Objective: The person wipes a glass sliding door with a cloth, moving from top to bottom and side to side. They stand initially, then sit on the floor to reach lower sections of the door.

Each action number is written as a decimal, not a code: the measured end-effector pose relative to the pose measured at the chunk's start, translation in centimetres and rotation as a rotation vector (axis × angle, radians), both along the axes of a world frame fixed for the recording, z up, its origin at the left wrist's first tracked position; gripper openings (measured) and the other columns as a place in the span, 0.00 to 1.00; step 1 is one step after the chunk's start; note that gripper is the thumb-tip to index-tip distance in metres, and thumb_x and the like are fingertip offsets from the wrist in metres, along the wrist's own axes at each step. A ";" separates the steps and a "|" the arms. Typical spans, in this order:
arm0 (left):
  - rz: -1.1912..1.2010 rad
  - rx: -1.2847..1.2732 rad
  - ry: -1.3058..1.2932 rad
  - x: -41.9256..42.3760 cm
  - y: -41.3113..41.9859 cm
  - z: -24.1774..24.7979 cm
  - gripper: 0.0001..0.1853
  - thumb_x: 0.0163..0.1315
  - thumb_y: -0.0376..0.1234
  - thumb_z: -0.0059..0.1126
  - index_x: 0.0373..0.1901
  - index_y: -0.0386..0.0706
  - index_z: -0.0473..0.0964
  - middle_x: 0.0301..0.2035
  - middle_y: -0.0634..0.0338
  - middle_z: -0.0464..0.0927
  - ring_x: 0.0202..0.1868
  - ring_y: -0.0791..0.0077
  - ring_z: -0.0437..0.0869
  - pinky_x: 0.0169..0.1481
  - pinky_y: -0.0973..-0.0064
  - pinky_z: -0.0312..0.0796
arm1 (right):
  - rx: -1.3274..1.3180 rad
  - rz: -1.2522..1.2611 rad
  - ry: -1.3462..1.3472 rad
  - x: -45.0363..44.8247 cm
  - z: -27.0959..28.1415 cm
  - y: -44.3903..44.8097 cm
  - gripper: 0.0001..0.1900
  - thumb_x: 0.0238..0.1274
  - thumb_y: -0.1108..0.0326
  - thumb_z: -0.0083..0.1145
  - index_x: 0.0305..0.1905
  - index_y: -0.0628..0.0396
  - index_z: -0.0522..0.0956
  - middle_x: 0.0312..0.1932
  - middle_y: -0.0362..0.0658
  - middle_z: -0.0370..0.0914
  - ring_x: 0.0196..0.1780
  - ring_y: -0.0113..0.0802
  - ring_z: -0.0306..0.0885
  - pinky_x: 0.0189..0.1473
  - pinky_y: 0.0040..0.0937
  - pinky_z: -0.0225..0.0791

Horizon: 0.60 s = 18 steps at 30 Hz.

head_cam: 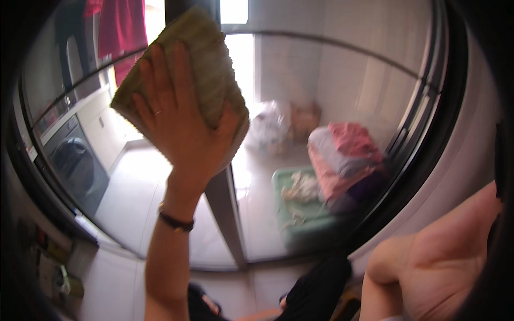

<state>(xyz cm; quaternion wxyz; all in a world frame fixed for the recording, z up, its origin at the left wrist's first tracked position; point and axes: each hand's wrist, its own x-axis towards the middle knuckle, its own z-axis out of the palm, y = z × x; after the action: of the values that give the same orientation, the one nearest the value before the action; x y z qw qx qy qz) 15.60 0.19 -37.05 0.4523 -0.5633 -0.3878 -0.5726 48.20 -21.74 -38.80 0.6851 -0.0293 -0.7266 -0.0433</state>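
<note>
My left hand [180, 108] is raised, its back towards me and fingers spread over a folded, thick green-yellow cloth [204, 72]. The cloth lies in front of a framed glass door [289, 72]; whether it touches the pane cannot be told. A ring and a dark bracelet show on this hand and wrist. At the lower right, large bare skin with creases, very near the camera, seems to be my right hand [437, 269]; its fingers are not clear, and nothing held shows there. My dark-clad legs are at the bottom.
Through the glass show a green plastic tub [285, 220] with whitish cloth, folded pink and grey textiles [341, 156], a clear plastic bag [267, 126], a cardboard box [305, 120] and a front-loading washing machine [76, 164]. A dark door frame post [225, 216] stands mid-view.
</note>
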 end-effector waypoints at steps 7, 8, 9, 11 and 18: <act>-0.037 -0.239 -0.039 -1.5 -1.7 -14.8 0.45 0.58 0.56 0.45 0.69 0.35 0.53 0.68 0.34 0.47 0.70 0.35 0.45 0.67 0.37 0.35 | -0.355 0.442 0.044 -8.8 -1.4 2.6 0.15 0.59 0.69 0.60 0.49 0.55 0.71 0.26 0.47 0.74 0.27 0.37 0.70 0.43 0.40 0.58; -0.013 -0.299 -0.020 -1.6 -2.1 -18.2 0.45 0.57 0.57 0.47 0.68 0.34 0.54 0.67 0.32 0.47 0.70 0.32 0.44 0.67 0.36 0.34 | -0.432 0.523 0.048 -9.7 -1.7 2.6 0.14 0.59 0.69 0.60 0.48 0.55 0.71 0.25 0.47 0.74 0.26 0.36 0.70 0.42 0.39 0.58; -0.047 -0.332 -0.002 -1.8 -2.4 -21.6 0.44 0.57 0.56 0.50 0.67 0.35 0.55 0.67 0.31 0.47 0.69 0.30 0.45 0.66 0.33 0.34 | -0.498 0.601 0.049 -10.5 -2.1 2.3 0.14 0.59 0.69 0.61 0.48 0.55 0.72 0.24 0.46 0.75 0.25 0.36 0.71 0.42 0.39 0.58; -0.035 -0.439 0.081 -2.2 -2.8 -28.2 0.48 0.58 0.55 0.49 0.71 0.35 0.43 0.67 0.27 0.39 0.68 0.24 0.39 0.64 0.30 0.30 | -0.585 0.788 0.049 -11.6 -3.0 0.9 0.13 0.58 0.69 0.61 0.47 0.55 0.73 0.22 0.46 0.75 0.23 0.35 0.71 0.40 0.39 0.59; -0.041 -0.398 0.103 -2.6 -2.7 -25.0 0.48 0.57 0.56 0.50 0.71 0.35 0.46 0.67 0.28 0.42 0.69 0.27 0.42 0.65 0.33 0.32 | -0.533 1.107 -0.250 -10.9 -1.2 -2.4 0.22 0.58 0.74 0.52 0.57 0.42 0.74 0.17 0.38 0.71 0.18 0.24 0.67 0.37 0.26 0.56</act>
<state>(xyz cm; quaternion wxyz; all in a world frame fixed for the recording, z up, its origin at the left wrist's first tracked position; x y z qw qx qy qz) 13.02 -2.56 -62.01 0.3397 -0.6778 -0.4580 -0.4642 37.33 -24.14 -39.98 0.4849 0.1870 -0.6946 0.4975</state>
